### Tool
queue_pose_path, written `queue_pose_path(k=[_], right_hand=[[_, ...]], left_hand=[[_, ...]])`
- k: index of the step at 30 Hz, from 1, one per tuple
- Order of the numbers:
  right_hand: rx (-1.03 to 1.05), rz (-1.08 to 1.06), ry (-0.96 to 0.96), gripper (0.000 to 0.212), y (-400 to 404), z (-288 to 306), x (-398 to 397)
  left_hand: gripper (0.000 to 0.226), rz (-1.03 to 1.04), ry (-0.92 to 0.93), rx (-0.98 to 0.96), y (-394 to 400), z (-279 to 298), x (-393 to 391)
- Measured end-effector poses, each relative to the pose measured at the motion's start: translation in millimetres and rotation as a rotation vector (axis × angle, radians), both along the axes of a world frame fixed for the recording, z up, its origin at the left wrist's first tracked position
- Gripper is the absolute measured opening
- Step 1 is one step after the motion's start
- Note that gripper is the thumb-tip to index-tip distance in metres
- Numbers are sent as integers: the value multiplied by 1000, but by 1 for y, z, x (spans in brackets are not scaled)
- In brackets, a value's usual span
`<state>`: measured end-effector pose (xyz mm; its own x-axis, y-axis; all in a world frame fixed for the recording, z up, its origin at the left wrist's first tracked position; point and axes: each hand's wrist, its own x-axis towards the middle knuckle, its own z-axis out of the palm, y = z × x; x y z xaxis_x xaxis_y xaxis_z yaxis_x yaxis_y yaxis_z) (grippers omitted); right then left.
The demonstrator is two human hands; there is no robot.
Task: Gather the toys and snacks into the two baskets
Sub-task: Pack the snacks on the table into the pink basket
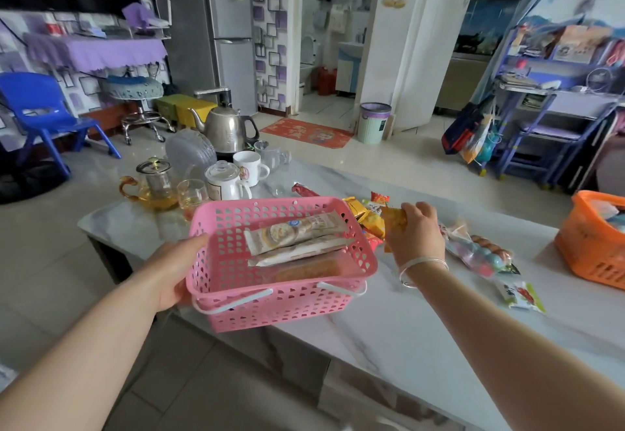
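Here, left hand (176,273) gripping pink basket (236,308) rim, right hand (417,231) clutching yellow snack packet (395,219), marble table (389,329) beneath.

Pink basket (236,281) perforated plastic; tabletop (389,322) glossy marble-look; kettle (226,129) shiny metal; snack pkts (297,231) matt wrap.

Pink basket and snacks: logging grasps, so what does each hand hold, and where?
Left hand holds the pink slotted plastic basket by its left rim; right hand pinches an orange snack packet at its end.

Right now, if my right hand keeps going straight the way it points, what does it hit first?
Probably the pile of snack packets just beyond the right hand, which grips an orange packet; depth is unclear.
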<state>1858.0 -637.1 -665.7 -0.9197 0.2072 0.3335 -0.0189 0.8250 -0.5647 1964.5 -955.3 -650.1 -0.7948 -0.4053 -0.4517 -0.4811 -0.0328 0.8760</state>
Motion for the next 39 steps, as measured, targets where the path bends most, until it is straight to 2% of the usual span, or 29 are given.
queue_pose_path(k=[6, 11, 14, 17, 20, 23, 30, 35, 37, 39], right_hand=[[-36, 25, 46, 38, 1, 20, 13], [-10, 261, 126, 44, -24, 39, 24], [35, 382, 60, 43, -38, 35, 22], [237, 383, -81, 38, -40, 20, 15], [317, 403, -261, 47, -29, 6, 10], [313, 395, -285, 57, -14, -2, 6], [219, 277, -127, 54, 30, 12, -1], [-19, 29, -12, 47, 101, 6, -37], [18, -98, -69, 48, 138, -13, -52], [170, -161, -223, 54, 166, -41, -60]], left_hand=[[34, -53, 4, 15, 23, 3, 1], [35, -94, 5, 15, 37, 3, -1], [36, -111, -4, 8, 43, 2, -2], [37, -130, -12, 18, 51, 2, -4], [36, -149, -14, 24, 60, 1, -7], [36, -166, -22, 18, 70, -3, -13], [36, -204, -37, 35, 104, -9, -41], [34, -252, -61, 16, 121, -11, -59], [34, -251, -68, 16, 126, -14, -67], [35, -242, -69, 16, 128, -17, -73]])
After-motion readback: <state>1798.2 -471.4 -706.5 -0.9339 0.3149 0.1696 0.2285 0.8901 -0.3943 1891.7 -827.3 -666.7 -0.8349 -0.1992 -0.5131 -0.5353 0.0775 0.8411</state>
